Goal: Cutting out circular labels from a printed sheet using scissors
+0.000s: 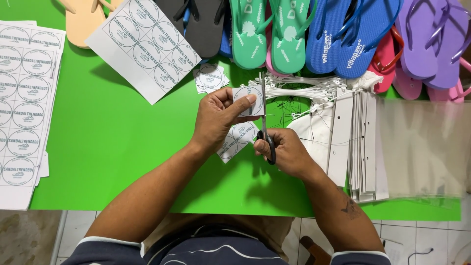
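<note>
White label between left fingers

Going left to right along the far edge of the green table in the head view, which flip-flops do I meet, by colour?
Peach flip-flop → dark grey flip-flop → green pair → blue pair → pink flip-flops showing from under the others → purple pair.

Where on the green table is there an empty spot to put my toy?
The bare green table between the label sheets and the left hand is free, also the near edge under the arms. It is crowded by the flip-flops and the white card stack.
</note>
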